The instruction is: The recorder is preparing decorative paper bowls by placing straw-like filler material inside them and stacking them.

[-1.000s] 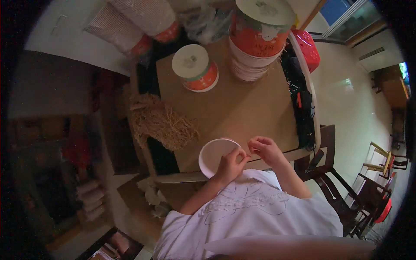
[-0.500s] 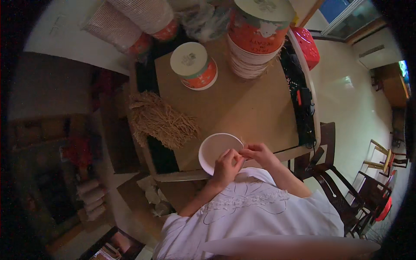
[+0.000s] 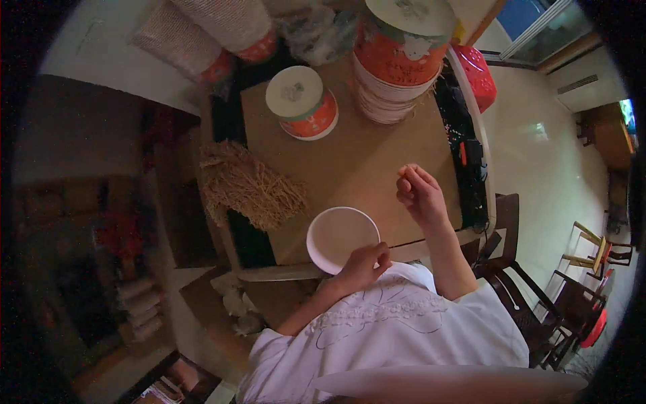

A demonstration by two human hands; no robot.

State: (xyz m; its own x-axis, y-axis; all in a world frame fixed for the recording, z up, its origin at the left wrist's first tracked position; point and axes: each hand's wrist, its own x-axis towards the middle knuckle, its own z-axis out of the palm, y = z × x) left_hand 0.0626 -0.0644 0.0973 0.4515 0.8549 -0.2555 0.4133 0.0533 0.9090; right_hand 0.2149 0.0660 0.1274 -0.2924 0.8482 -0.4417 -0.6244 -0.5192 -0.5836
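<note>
A white paper tub [image 3: 340,232] stands at the table's near edge, its mouth turned up toward me. My left hand [image 3: 363,264] is at its near right rim, fingers curled in a pinch. Whether they grip the rim or something small is hidden. Over the cardboard to the right, my right hand [image 3: 422,194] is raised, thumb and fingertips pressed together. What it pinches is too small to make out. Left of the tub lies a loose bundle of crinkled tan paper strands [image 3: 252,185].
An upturned orange-and-green tub [image 3: 309,123] sits further back on the brown cardboard [image 3: 363,161]. A tall stack of such tubs [image 3: 400,67] stands back right. Wrapped stacks [image 3: 225,27] lie back left. Black cables [image 3: 475,165] run along the right edge; a dark chair [image 3: 508,229] stands beyond.
My right hand has left the tub's rim and moved up and to the right, away from my left hand. The left hand has stayed at the tub, shifting slightly to the right and nearer me.
</note>
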